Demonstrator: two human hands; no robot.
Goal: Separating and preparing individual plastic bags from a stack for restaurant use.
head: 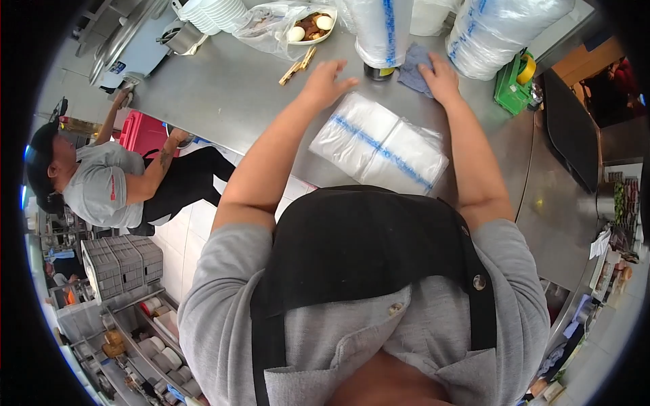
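Observation:
On the steel worktop, my right hand (pixel 440 77) rests on a crumpled blue-grey cloth (pixel 415 70), its fingers over the cloth's right part. My left hand (pixel 327 83) is raised beside it with fingers apart and nothing in them. A flat stack of clear plastic bags (pixel 381 144) with a blue printed stripe lies between my forearms. Just beyond the cloth stands a tall plastic-wrapped stack (pixel 378 30) with a blue stripe, next to a dark round container (pixel 378 72). Patterned sticks or clips (pixel 297 66) lie left of my left hand.
A bowl with eggs (pixel 316 28) sits in a plastic bag at the back, near stacked white bowls (pixel 213 12). Another wrapped stack (pixel 500 35) and a green tape dispenser (pixel 514 83) stand right. A co-worker (pixel 111 177) is at the left, near a red container (pixel 144 134).

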